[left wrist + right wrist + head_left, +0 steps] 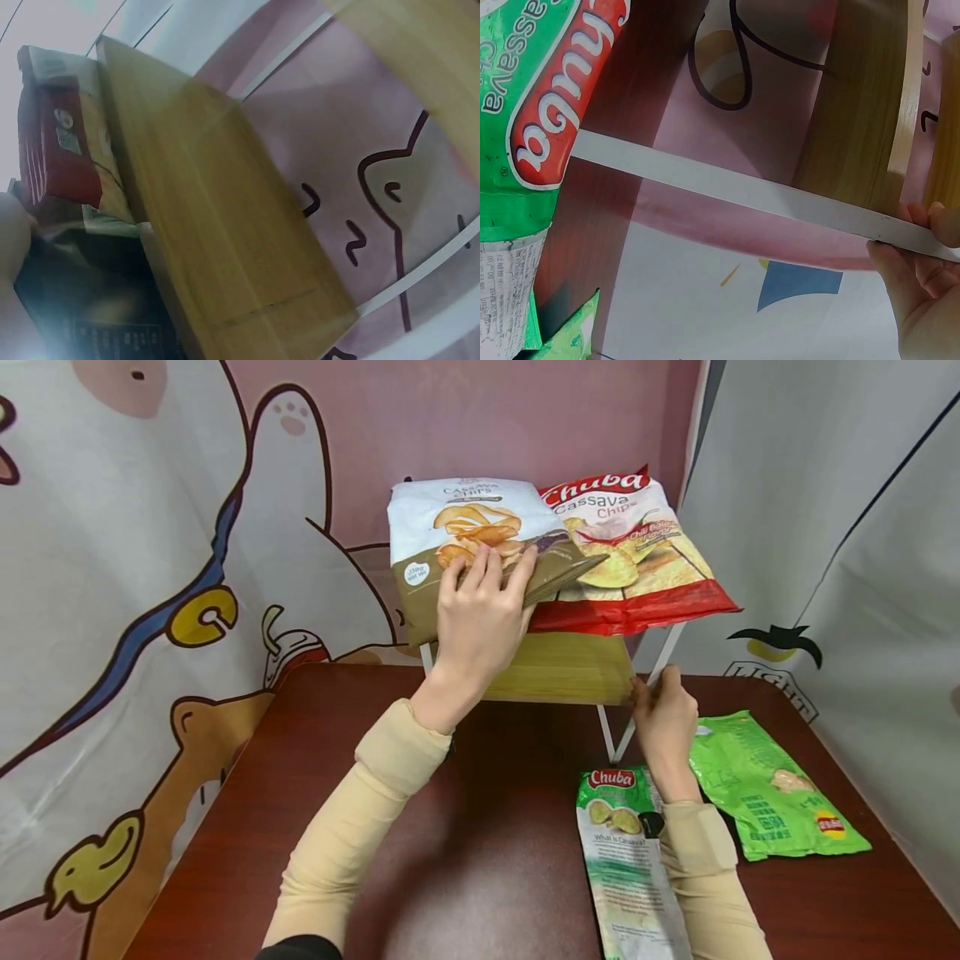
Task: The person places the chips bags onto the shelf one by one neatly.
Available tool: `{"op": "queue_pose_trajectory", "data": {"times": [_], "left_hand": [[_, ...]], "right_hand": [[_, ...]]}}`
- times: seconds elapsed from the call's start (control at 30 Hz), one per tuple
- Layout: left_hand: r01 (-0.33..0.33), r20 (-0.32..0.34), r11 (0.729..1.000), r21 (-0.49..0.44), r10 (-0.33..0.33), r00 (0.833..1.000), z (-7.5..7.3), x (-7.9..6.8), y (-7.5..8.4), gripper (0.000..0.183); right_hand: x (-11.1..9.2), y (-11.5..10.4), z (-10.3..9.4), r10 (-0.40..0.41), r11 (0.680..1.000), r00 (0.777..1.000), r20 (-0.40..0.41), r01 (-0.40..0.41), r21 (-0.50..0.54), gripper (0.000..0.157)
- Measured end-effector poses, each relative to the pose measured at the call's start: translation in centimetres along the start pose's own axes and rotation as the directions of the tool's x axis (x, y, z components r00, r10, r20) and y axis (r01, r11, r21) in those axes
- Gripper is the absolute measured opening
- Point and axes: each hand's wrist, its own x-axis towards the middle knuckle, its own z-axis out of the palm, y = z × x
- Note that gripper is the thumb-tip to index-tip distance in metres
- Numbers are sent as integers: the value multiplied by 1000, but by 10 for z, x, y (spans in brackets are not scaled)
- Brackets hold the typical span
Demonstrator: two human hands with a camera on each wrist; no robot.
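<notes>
On the top level of a small rack lies a white and brown bag of cassava chips (480, 514), its lower part jutting over the front edge. My left hand (483, 618) grips that part, fingers spread over the printed face; the thumb is mostly hidden. Beside it, partly underneath, leans a red and yellow Chuba chips bag (637, 552). Lower down, my right hand (667, 718) pinches the rack's white leg (742, 187) between thumb and fingers, next to the wooden lower shelf (562, 668). The underside of the top board (217, 202) shows in the left wrist view.
A green and white Chuba bag (626, 868) lies on the brown table (300, 827) by my right forearm. To its right is a bright green chips bag (780, 793). A pink and white cartoon curtain (525, 418) hangs behind the rack.
</notes>
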Motion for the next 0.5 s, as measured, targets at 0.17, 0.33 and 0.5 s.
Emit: {"op": "queue_pose_trajectory", "data": {"times": [0.17, 0.33, 0.5], "left_hand": [[-146, -26, 988, 55, 147, 989, 9, -12, -2, 50], [-217, -134, 973, 77, 226, 965, 19, -21, -4, 40], [-263, -247, 963, 53, 268, 931, 29, -24, -9, 31]], "right_hand": [[1, 0, 0, -2, 1000, 1000, -16, 2, 1, 23], [1, 1, 1, 5, 1000, 1000, -13, -5, 3, 22], [0, 2, 2, 5, 1000, 1000, -11, -5, 0, 23]]}}
